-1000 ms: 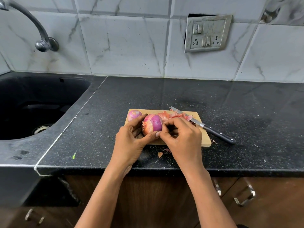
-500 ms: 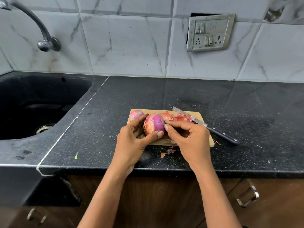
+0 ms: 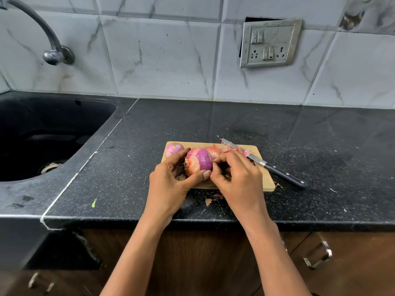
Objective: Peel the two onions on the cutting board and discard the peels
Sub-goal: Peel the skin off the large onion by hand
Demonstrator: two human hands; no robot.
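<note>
Two hands work a half-skinned onion over the near left part of the cutting board (image 3: 268,184).

The left hand (image 3: 171,184) cups the larger onion (image 3: 199,161), thumb and fingers curled round it. The right hand (image 3: 237,180) has its fingertips bunched against the onion's right end, pinching at the skin. The bulb looks firm and light, its bared purple flesh likely slick. The dry skin is brittle, best caught at a loose edge. Peels (image 3: 226,150) lie behind, and the smaller onion (image 3: 174,148) sits at the far left corner.

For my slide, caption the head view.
Left hand holds a partly peeled red onion while the right hand pinches its skin.
</note>
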